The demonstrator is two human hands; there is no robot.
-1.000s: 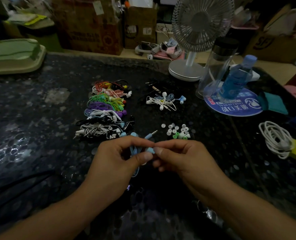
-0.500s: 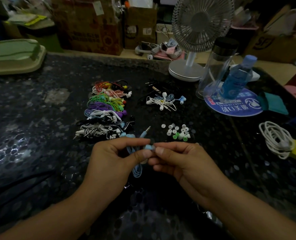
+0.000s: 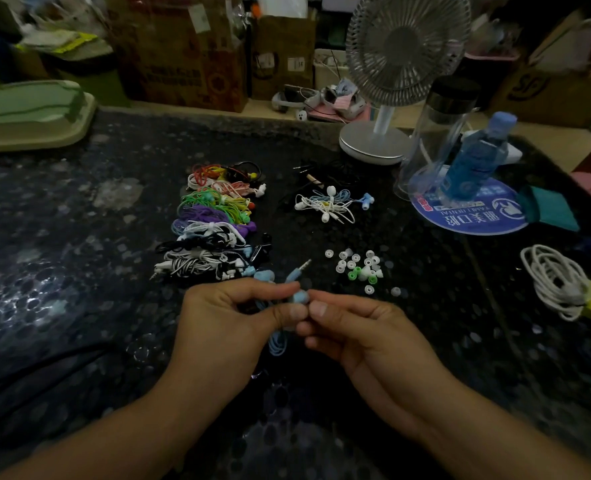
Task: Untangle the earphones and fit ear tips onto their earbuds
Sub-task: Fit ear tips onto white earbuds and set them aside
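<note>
Both hands meet above the dark speckled surface [image 3: 79, 271]. Left hand [image 3: 231, 327] pinches a light blue earbud [image 3: 301, 298] between thumb and forefinger; its blue cable [image 3: 277, 341] loops down below the fingers, and the plug [image 3: 302, 266] sticks up behind. Right hand [image 3: 363, 337], fingers curled, pinches at the same earbud from the other side. Loose ear tips [image 3: 356, 268], white and green, lie just beyond the hands. Bundled earphones [image 3: 214, 223] in many colours are stacked in a column to the left of the tips; a tangled white and blue set [image 3: 332, 202] lies farther back.
</note>
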